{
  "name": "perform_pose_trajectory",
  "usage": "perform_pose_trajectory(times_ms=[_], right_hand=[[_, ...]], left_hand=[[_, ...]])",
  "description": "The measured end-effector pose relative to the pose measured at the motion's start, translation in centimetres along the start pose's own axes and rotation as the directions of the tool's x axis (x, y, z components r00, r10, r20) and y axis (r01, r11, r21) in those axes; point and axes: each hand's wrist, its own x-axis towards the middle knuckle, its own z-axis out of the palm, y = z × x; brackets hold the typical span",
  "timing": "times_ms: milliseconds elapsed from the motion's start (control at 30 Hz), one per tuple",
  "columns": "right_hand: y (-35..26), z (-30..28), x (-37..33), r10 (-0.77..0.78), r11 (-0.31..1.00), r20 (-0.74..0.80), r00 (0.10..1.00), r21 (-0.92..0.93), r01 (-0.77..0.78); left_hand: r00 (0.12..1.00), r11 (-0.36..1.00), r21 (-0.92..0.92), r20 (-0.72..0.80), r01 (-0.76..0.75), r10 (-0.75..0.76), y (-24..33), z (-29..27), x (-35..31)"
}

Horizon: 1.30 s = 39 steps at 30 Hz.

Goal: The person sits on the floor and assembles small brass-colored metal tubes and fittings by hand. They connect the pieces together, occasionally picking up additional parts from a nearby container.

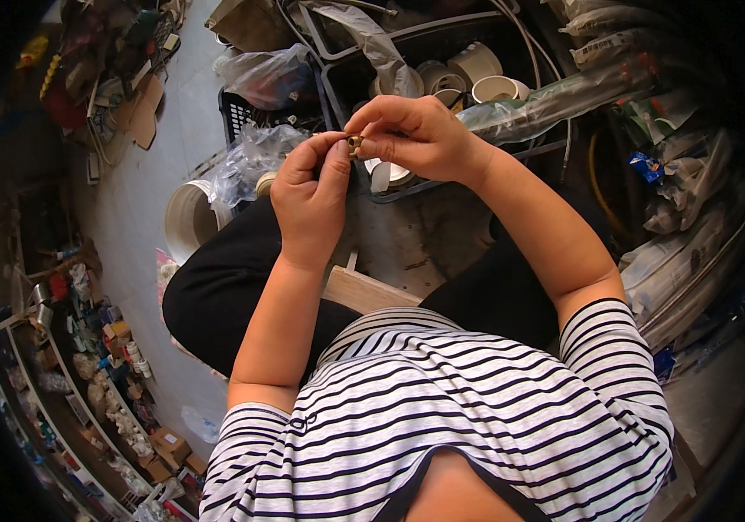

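Between the fingertips of both hands is a small brass-coloured metal fitting [354, 143] with a dark hole showing in it. My left hand [311, 193] pinches it from the left with thumb and index finger. From the right, my right hand [424, 137] closes thumb and fingers on the same fitting. The hands meet above the near edge of a black plastic crate [337, 87]. Fine details of the fitting are too small to make out.
White pipe pieces [477, 63] lie in the crate. Left of it are crumpled clear plastic bags [259, 161] and a white bucket [191, 217]. Plastic-wrapped tubes [564, 104] crowd the right. Shelves of small goods [76, 391] line the lower left. A wooden board [368, 291] lies between my legs.
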Motion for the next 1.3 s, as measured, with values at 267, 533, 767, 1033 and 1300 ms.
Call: perform_pose_trajectory(times_ms=[267,533,767,1033,1300], right_hand=[[0.2,0.1,0.2,-0.026,0.999,-0.003,1.000,0.021,0.026],[0.3,-0.1,0.3,-0.060,0.998,-0.011,0.998,0.002,0.060],[0.0,0.1,0.3,-0.060,0.997,-0.032,0.998,-0.047,0.058],[0.4,0.9,0.3,0.111,0.980,-0.075,0.991,0.175,-0.097],[0.0,1.1,0.6,0.222,0.930,-0.075,0.972,0.317,-0.188]], left_hand=[[0.998,0.992,0.118,-0.046,-0.047,0.052,-0.2,-0.2,0.2],[0.993,0.977,0.185,-0.030,-0.107,0.114,-0.6,-0.4,0.3],[0.974,0.937,0.284,-0.036,-0.203,0.222,-0.7,-0.4,0.5],[0.970,0.898,0.407,-0.099,-0.164,0.222,-0.5,-0.1,0.6],[0.966,0.878,0.449,-0.107,-0.166,0.237,-0.7,0.0,0.9]])
